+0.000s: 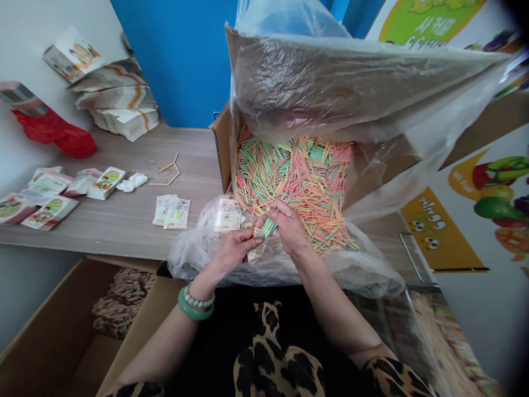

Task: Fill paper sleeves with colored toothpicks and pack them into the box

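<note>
My left hand (238, 245) pinches the edge of a small printed packet (259, 233) in front of me. Between the fingers of my right hand (287, 226) is a small bunch of thin green and yellow sticks (269, 226), their lower ends at the packet's mouth; how far inside they reach I cannot tell. Just beyond both hands lies a heap of pink, yellow, orange and green sticks (289, 182) in a plastic-lined cardboard box (224, 146). Another small packet (228, 215) rests on the plastic left of my hands. Two packets holding sticks (177, 214) overlap on the table further left.
Printed packs (106, 183) and a crumpled white tissue (132, 182) are on the table's left side. Stacked cartons (124, 118) stand behind a red bag (58, 135). Clear plastic (190, 251) drapes over the table edge. An open carton (82, 309) with bundled packets sits below left.
</note>
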`<action>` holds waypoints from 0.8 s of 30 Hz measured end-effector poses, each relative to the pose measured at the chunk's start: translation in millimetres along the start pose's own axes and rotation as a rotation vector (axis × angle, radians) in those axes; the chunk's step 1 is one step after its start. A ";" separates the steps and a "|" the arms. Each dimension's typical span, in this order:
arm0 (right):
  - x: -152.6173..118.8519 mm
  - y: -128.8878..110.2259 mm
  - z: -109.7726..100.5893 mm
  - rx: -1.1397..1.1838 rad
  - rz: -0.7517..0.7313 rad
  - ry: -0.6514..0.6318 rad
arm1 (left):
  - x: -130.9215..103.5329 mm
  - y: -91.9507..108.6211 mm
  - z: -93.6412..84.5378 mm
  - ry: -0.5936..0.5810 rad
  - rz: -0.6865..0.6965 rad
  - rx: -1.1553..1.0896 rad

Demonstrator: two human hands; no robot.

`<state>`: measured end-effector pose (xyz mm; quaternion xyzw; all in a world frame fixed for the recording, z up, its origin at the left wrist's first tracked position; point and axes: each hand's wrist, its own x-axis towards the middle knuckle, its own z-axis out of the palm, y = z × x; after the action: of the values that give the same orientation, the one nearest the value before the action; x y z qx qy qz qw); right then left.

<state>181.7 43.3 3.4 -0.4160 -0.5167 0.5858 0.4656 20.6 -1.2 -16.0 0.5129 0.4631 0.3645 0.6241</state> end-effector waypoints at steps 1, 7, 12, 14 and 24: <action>-0.7 -0.2 -0.4 -0.032 -0.005 -0.027 | 0.2 -0.7 0.3 0.008 -0.010 -0.010; 4.5 -0.8 0.0 -0.185 -0.083 -0.142 | 11.0 -3.0 5.2 0.118 0.131 0.033; 15.6 -10.0 -10.3 -0.279 -0.172 -0.192 | 36.1 -2.8 9.5 0.170 0.199 -0.261; 17.3 -9.8 -17.9 -0.192 -0.191 -0.102 | 44.1 0.5 9.3 0.197 0.213 -0.394; 9.6 14.6 -18.1 -0.289 -0.125 0.149 | 45.2 10.0 10.6 0.142 0.203 -0.473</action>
<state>195.4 56.1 -13.3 -0.4880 -0.5844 0.4430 0.4734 44.7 39.8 -14.9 0.3696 0.3538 0.5583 0.6530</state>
